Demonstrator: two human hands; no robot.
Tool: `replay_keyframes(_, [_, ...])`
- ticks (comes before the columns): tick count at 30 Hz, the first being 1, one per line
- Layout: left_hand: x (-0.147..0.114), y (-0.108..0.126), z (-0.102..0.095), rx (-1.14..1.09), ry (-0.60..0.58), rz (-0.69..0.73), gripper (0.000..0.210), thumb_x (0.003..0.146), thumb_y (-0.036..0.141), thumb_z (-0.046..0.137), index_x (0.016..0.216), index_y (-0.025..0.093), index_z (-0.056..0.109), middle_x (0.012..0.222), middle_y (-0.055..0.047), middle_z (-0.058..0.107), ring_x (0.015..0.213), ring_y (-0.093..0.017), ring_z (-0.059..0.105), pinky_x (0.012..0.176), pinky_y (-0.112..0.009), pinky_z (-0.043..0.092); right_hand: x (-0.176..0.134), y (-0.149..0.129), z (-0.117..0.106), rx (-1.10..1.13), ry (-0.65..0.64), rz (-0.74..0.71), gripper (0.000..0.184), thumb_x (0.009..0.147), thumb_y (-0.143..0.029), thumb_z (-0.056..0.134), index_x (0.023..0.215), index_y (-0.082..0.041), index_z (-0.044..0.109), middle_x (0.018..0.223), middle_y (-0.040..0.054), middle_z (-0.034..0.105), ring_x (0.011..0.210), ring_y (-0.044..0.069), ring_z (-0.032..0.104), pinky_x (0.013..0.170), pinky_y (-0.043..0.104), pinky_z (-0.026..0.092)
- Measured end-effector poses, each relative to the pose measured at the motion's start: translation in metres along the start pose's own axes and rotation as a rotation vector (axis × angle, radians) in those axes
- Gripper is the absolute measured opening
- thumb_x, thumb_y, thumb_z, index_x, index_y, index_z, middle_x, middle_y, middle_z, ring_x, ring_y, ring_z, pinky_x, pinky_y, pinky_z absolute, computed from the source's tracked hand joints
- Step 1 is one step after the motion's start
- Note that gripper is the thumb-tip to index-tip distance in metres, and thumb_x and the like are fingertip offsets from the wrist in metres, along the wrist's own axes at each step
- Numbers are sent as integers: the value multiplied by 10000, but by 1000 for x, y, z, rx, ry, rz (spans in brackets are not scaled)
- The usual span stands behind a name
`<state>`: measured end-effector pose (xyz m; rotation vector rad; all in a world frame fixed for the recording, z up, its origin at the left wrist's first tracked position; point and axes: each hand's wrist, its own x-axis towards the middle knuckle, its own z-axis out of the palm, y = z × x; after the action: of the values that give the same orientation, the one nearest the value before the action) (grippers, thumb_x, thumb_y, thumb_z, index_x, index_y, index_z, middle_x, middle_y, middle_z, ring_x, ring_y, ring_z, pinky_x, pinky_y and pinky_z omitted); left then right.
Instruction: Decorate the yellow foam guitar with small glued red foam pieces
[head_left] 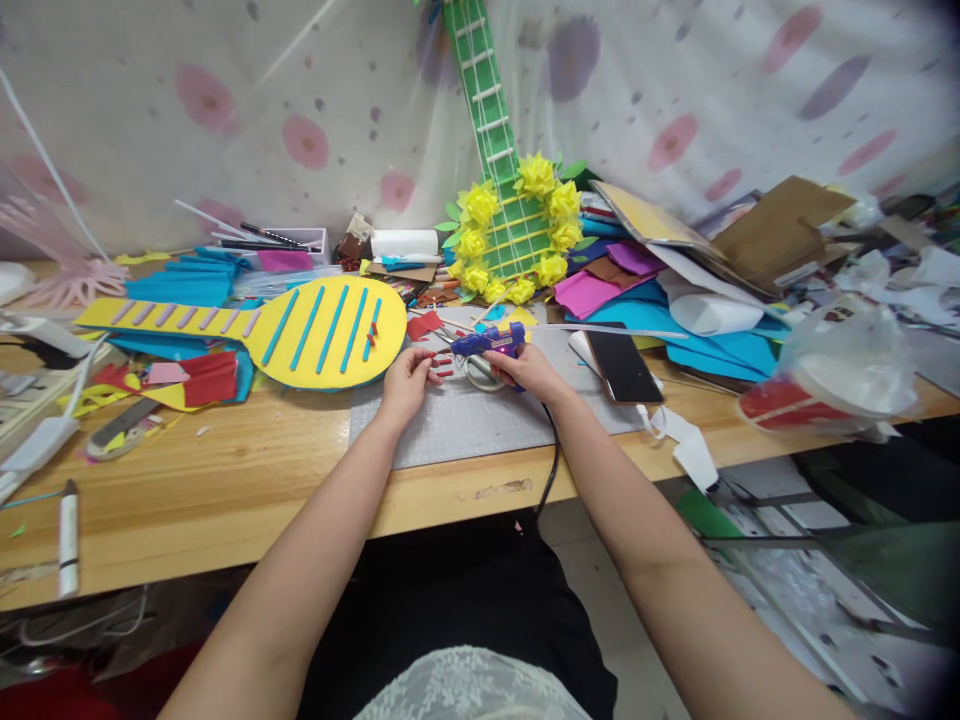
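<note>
My right hand (525, 372) is wrapped round a blue hot glue gun (486, 343), its nozzle pointing left and a long pale glue stick (607, 329) running out behind. Just left of the nozzle, my left hand (409, 385) pinches a small dark red piece (441, 354), too small to make out fully. Both hands are over a grey cutting mat (442, 435). Beside my left hand lies a yellow cardboard guitar shape (311, 375) with blue strips and small red bits on its body. Scissors (480, 376) are partly hidden under the glue gun.
A green paper guitar (497, 130) with yellow flowers leans at the back. A phone (622, 364) lies right of the mat, near a red-and-white cup (806, 385). Coloured paper (712, 350) piles up at the right. A marker (68, 540) lies front left.
</note>
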<state>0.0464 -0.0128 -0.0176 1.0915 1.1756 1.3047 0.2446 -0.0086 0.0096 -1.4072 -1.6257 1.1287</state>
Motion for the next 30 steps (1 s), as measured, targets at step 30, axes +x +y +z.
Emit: replay_keyframes(30, [-1,1,0,-14,-2,4,54,746,135,569,784,142,532,563,53,574,437,-61,553,514,-205,500,2,8,-3,26,10,-2,417,674,-554,615,549,-167,524,413,-38,435,386,63,364,413,224,267])
